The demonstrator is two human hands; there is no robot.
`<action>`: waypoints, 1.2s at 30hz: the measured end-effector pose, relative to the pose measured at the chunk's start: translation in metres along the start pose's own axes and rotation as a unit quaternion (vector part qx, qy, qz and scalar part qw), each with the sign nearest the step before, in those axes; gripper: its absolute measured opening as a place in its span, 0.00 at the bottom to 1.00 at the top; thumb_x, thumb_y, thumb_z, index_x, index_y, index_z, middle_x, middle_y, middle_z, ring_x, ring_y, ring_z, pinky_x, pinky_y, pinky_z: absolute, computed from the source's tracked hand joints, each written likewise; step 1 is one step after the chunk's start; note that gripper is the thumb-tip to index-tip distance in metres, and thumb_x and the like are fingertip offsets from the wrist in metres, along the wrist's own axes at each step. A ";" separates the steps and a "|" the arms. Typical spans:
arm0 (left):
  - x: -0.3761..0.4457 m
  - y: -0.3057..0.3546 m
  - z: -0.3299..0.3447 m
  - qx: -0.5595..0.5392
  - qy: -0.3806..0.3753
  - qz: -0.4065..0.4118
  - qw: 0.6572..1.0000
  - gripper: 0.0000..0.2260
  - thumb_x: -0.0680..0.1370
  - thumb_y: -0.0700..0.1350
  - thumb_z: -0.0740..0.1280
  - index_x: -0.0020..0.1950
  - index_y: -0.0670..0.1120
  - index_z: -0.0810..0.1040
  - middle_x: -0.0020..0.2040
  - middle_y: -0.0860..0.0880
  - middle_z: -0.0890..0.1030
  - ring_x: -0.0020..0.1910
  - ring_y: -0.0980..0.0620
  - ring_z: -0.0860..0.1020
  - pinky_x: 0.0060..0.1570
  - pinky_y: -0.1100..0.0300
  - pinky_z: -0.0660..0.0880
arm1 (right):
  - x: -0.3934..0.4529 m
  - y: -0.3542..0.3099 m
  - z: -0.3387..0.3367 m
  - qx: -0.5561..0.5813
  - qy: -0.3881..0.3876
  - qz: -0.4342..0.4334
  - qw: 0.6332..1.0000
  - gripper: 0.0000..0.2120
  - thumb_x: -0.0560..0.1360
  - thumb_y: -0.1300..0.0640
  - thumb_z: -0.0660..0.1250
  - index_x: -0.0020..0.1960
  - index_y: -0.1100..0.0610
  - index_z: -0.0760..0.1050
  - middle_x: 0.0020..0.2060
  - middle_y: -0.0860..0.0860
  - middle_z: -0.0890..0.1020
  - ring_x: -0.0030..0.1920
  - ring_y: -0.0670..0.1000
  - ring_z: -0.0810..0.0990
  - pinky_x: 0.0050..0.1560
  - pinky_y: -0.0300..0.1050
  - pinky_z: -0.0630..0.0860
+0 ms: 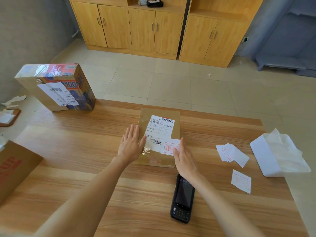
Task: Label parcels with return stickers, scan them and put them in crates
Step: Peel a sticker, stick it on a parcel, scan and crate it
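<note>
Two flat hands press on a parcel (159, 134) at the middle of a wooden table (85, 177).

Nearest, at 6 o'clock, a black handheld scanner (182, 200) lies on the table, its top end hidden under the right wrist. The left hand (130, 145), fingers straight and together, rests on the parcel's left edge; the right hand (184, 159), fingers likewise straight, covers part of a red-printed return sticker (168, 147) beside the shipping label (159, 129). Loose stickers (232, 154) and backing paper (277, 156) lie at 3 o'clock, a cardboard box (15, 166) at 8 o'clock. A printed carton (56, 86) stands at 10 o'clock; cabinets (153, 28) beyond.
</note>
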State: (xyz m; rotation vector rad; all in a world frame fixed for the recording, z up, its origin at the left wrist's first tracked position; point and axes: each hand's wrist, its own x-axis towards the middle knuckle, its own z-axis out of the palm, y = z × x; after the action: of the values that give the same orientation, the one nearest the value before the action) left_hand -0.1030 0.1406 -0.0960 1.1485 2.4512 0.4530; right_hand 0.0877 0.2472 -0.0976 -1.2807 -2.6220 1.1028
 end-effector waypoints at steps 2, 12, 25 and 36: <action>0.005 -0.004 -0.003 -0.044 -0.007 -0.005 0.999 0.31 0.82 0.58 0.49 0.79 0.43 0.43 0.79 0.43 0.45 0.78 0.46 0.44 0.76 0.51 0.46 | 0.003 0.001 0.001 0.006 -0.001 0.012 1.000 0.31 0.83 0.47 0.48 0.78 0.60 0.40 0.76 0.56 0.61 0.74 0.55 0.61 0.72 0.51 0.61; 0.029 0.003 -0.012 -0.416 -0.084 -0.145 0.894 0.44 0.72 0.59 0.70 0.79 0.47 0.48 0.57 0.41 0.79 0.53 0.45 0.79 0.55 0.49 0.77 | 0.044 -0.016 -0.012 0.271 0.009 0.167 0.948 0.42 0.75 0.42 0.66 0.79 0.53 0.46 0.65 0.51 0.74 0.55 0.52 0.79 0.42 0.47 0.80; 0.031 -0.008 0.009 -0.505 -0.102 -0.159 0.842 0.33 0.74 0.52 0.72 0.76 0.51 0.61 0.54 0.51 0.81 0.46 0.57 0.80 0.45 0.63 0.76 | 0.048 -0.006 0.005 0.412 0.043 0.169 0.894 0.18 0.72 0.49 0.73 0.58 0.51 0.73 0.50 0.48 0.83 0.48 0.48 0.83 0.44 0.42 0.78; -0.029 0.001 -0.022 -0.579 0.026 -0.180 0.795 0.36 0.73 0.50 0.73 0.76 0.50 0.59 0.54 0.49 0.82 0.47 0.53 0.83 0.41 0.60 0.80 | 0.031 -0.041 -0.017 0.415 -0.003 0.053 0.908 0.15 0.73 0.53 0.73 0.57 0.50 0.74 0.48 0.48 0.84 0.44 0.47 0.84 0.38 0.38 0.78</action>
State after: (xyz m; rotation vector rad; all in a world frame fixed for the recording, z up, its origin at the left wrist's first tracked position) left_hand -0.0958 0.1161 -0.0698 0.1275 1.7221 1.5448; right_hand 0.0444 0.2621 -0.0692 -1.1774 -1.6992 1.9200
